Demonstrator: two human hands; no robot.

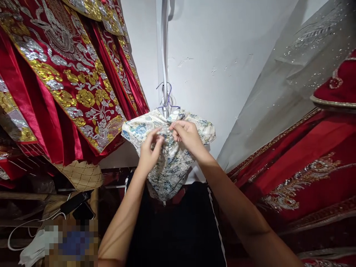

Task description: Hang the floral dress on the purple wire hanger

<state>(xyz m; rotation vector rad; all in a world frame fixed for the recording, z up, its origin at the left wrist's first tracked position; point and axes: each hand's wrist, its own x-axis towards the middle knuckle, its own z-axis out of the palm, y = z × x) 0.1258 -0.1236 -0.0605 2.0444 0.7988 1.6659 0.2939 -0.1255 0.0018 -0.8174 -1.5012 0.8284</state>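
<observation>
A short-sleeved floral dress (172,170), white with blue and green flowers, hangs in front of me on a purple wire hanger (169,94). My right hand (186,135) is at the upper front, just below the collar, with thumb and fingertips pinched together on the dress front. Close beside it, my left hand (151,146) is at the chest of the dress. Its thumb and forefinger are curved and apart, and the fingertips are slightly blurred. Whether they touch the fabric I cannot tell.
Red gowns (86,85) with gold and silver embroidery hang at left. A sheer sparkly veil (267,92) and a red beaded garment (300,167) are at right. Behind the hanger, a white pole (164,40) stands against the wall. Lower left, a phone (83,212) and cable lie on a wooden surface.
</observation>
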